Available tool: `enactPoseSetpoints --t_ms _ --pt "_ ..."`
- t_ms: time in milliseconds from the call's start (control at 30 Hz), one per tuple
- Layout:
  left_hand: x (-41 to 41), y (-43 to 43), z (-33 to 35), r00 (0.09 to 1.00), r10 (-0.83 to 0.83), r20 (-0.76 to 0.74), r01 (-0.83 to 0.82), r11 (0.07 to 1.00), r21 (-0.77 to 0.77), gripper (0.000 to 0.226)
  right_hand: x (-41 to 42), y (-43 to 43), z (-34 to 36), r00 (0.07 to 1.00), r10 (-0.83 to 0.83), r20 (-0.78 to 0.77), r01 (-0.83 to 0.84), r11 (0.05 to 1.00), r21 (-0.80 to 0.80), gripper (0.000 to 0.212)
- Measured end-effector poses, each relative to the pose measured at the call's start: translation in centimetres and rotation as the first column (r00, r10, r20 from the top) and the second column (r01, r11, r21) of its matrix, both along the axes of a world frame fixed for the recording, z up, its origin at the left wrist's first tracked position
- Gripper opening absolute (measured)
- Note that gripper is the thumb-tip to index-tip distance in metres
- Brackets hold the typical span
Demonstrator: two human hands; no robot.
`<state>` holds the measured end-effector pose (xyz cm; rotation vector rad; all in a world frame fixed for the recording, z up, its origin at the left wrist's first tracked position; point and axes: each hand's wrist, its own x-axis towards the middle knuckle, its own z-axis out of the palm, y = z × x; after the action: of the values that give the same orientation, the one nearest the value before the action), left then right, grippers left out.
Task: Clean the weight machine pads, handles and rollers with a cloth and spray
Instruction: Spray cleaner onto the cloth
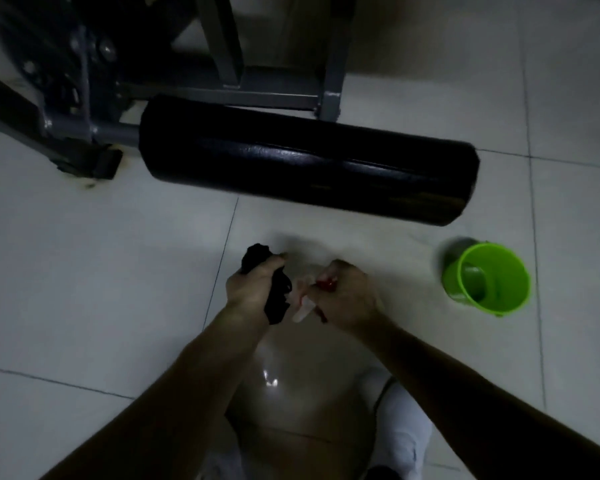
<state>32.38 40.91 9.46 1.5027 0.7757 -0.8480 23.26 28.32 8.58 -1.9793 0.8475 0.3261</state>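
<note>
Item 1. Long black cylindrical vinyl-covered roller pad [309, 161]: lies level at 12 o'clock from the hands, just above the floor, its left end fixed to the frame. Neither hand touches it.

Item 2. Grey painted metal machine frame [222, 91]: at 11 o'clock, behind and left of the roller pad, its feet on the floor.

Item 3. Crumpled black cloth [277, 306]: at centre, bunched in the left hand [253, 284], grip clamped around it; ends stick out above and below the fist.

Item 4. Small clear plastic spray bottle with red trigger [303, 306]: at centre, just right of the cloth, held in the right hand [347, 296], grip curled around its head. Blurred; nozzle direction cannot be told.

Item 5. Bright green plastic bucket [510, 296]: at 3 o'clock, standing on the floor, well apart from the hands.

Item 6. White glossy tiled floor [84, 271]: beneath everything.

Item 7. White shoe [402, 434]: at 5 o'clock, on the floor.
</note>
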Motion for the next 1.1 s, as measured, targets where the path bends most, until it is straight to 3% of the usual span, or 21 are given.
enactPoseSetpoints --t_ms 133,300,400,467,567,667,733,800,867,933,1000,1100 --pt "-1.9 -1.5 7.4 0.997 -0.077 -0.023 0.079 0.994 0.081 0.014 -3.2 -0.6 7.9 0.978 -0.176 0.111 0.176 0.984 0.004 0.022" --pt "-3.0 -3.7 19.0 0.973 -0.229 0.024 0.224 0.965 0.135 0.009 -7.7 -1.1 22.8 0.959 0.025 0.282 0.080 0.931 -0.355 0.043" --pt "-3.6 -4.8 26.1 0.961 -0.273 0.054 0.262 0.953 0.149 0.016 -9.2 -1.7 31.2 0.922 0.048 0.385 0.128 0.899 -0.419 0.048" --pt "-4.0 -5.6 31.7 0.947 -0.321 0.031 0.316 0.943 0.105 0.015 -10.0 -2.0 37.7 0.907 0.021 0.420 0.159 0.908 -0.387 0.057" --pt "-3.8 -6.1 38.5 0.931 -0.363 -0.031 0.362 0.932 -0.031 0.044 -10.1 -2.0 46.0 0.872 -0.161 0.463 0.302 0.920 -0.248 0.068" --pt "-4.4 -6.0 46.9 0.923 -0.385 0.023 0.385 0.921 -0.061 0.035 -10.1 -1.2 53.4 0.774 -0.356 0.524 0.437 0.899 -0.035 0.039" --pt "-5.6 -4.9 52.2 0.927 -0.372 0.045 0.375 0.922 -0.099 0.026 -10.3 0.2 57.8 0.749 -0.409 0.520 0.420 0.901 0.103 0.036" --pt "-6.5 -3.4 57.6 0.914 -0.405 0.032 0.405 0.903 -0.142 0.028 -10.8 1.7 62.8 0.758 -0.319 0.569 0.318 0.942 0.104 0.051" --pt "-7.1 -1.8 61.8 0.906 -0.423 0.022 0.415 0.875 -0.249 0.027 -10.9 3.1 66.1 0.796 -0.119 0.594 0.147 0.989 0.000 0.088" --pt "-6.7 0.5 66.8 0.908 -0.416 0.040 0.407 0.859 -0.311 0.029 -9.9 4.4 70.0 0.791 0.016 0.611 0.045 0.995 -0.084 0.108" --pt "-6.4 2.1 69.9 0.901 -0.415 0.125 0.434 0.862 -0.264 0.021 -8.4 5.5 72.6 0.750 -0.028 0.660 0.079 0.996 -0.048 0.092" --pt "-4.7 6.4 74.5 0.903 -0.353 0.243 0.407 0.883 -0.232 0.029 -5.2 9.0 77.0 0.617 -0.084 0.783 0.152 0.988 -0.013 0.038"
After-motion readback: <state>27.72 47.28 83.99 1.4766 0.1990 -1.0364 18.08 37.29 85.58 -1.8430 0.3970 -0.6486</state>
